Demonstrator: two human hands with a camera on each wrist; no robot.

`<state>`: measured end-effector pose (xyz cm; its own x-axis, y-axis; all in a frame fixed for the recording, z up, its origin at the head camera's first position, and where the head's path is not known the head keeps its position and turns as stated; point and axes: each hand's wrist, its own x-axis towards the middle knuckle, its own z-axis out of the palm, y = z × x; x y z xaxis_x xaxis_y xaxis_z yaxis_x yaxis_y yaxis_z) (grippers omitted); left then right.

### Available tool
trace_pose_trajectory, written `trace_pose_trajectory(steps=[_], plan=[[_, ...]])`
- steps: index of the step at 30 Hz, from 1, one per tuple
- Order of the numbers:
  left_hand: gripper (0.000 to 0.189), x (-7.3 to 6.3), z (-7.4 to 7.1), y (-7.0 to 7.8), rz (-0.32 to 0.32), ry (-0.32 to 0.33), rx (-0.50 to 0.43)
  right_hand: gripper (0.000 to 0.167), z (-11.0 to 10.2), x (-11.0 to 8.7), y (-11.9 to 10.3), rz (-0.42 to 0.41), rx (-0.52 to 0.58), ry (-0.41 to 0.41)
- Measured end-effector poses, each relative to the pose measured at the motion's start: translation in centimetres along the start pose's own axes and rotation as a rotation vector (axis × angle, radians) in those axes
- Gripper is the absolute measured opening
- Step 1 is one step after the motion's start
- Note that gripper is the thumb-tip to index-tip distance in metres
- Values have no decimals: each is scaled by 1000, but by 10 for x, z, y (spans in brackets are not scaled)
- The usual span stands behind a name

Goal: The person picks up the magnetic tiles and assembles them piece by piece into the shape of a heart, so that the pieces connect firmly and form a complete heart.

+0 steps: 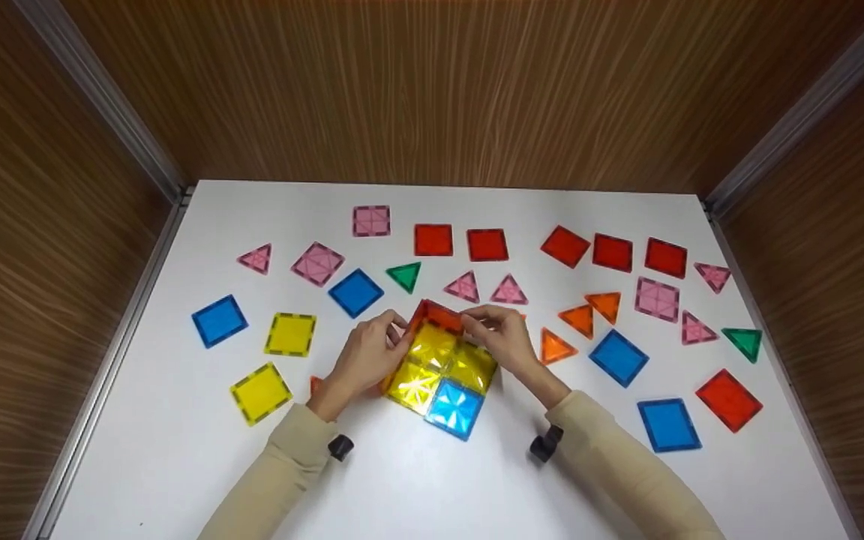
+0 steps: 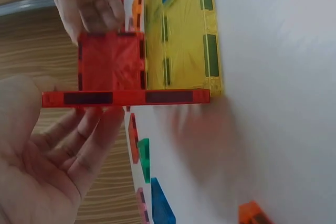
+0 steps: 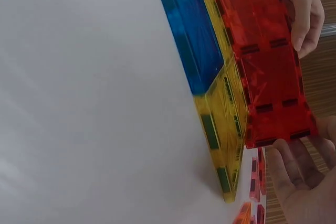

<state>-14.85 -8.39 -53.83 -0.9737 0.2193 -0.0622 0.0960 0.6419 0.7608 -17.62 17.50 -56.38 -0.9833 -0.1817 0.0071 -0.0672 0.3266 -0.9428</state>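
Note:
Three yellow square tiles (image 1: 413, 386) and a blue square tile (image 1: 456, 409) lie joined in a two-by-two base on the white table. Translucent red tiles stand upright as a low wall (image 3: 266, 74) along the base's left side. A further upright red tile (image 2: 110, 59) meets that wall at the back corner. My left hand (image 1: 368, 349) grips the left wall, its thumb by the top edge and fingers against the outer face. My right hand (image 1: 507, 337) pinches the back red tile at its free edge, above the yellow tiles.
Loose flat tiles lie around the base: several red squares (image 1: 613, 253) at the back, blue squares (image 1: 220, 321), yellow squares (image 1: 290, 334), pink triangles (image 1: 508, 290), orange triangles (image 1: 556, 346) and a green triangle (image 1: 405, 277). Wood-grain panels (image 1: 432, 90) enclose the table.

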Motion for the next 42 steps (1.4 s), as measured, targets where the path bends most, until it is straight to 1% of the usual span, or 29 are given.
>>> trace_pose_trajectory(steps=[4,7,9,11,14,16,18,20,22,26,29,33,36,40,42], plan=[[17,-12,8,2,-26,68,-37,21,3,12,-2,3,11,-37],[17,-18,12,4,-26,107,-56,21,3,18,-4,16,13,-71],[18,-19,13,5,-25,129,-61,22,2,22,-4,17,-3,-99],[20,-18,13,4,-26,145,-59,24,-3,27,-3,1,-17,-125],[28,-12,11,4,-39,156,-66,30,-17,38,0,-35,-78,-130],[33,-7,9,3,-38,151,-82,34,-29,49,3,-43,-120,-115],[37,-1,6,2,-26,138,-104,39,-42,60,5,-25,-176,-99],[39,5,5,1,4,120,-119,42,-54,73,7,-8,-241,-101],[39,10,4,-1,30,95,-124,45,-63,85,8,2,-331,-118],[40,15,4,-5,70,49,-124,52,-70,108,10,9,-561,-164],[39,16,5,-6,81,28,-126,60,-69,123,12,50,-693,-197],[38,17,7,-7,91,25,-140,70,-66,140,16,102,-785,-214],[38,17,7,-9,98,24,-140,74,-65,148,19,106,-834,-225],[39,18,7,-11,98,21,-136,78,-67,154,23,125,-887,-272],[39,19,7,-12,92,19,-134,79,-68,155,24,136,-896,-292]])
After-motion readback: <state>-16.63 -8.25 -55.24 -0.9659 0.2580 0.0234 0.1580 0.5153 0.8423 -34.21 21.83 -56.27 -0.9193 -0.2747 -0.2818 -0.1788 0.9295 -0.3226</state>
